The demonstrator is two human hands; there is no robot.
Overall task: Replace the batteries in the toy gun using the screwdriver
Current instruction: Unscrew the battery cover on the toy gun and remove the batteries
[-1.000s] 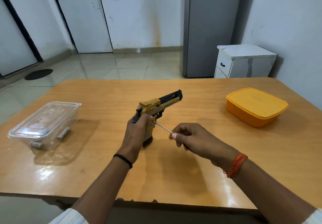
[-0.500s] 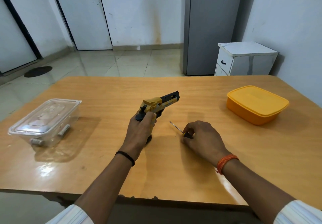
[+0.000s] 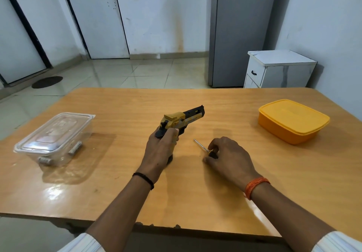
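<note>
Toy gun (image 3: 183,117) sits mid-worktop, upright on the butt of its grip, long axis running along the barrel and pointing away from the person and to the right, slightly raised at the muzzle. Body is hard moulded plastic: yellow rear slide, black front section and black hammer area. Left hand (image 3: 161,149) wraps the grip from behind, fingers curled round it, black band on the wrist. Screwdriver (image 3: 204,148) lies just right of the gun, thin bare-metal shaft pointing away and to the left, dark handle under the right hand (image 3: 228,157); fingers curl over the handle, hand low on the worktop (image 3: 121,110), orange thread on the wrist. Worktop is glossy orange-brown wood grain, chipped along the near edge. Left side: clear thin-walled plastic box (image 3: 52,138) with lid on, small cylindrical items inside, look like batteries but too blurred to confirm. Right side: opaque yellow rectangular box (image 3: 293,121), rounded corners, lidded.
</note>
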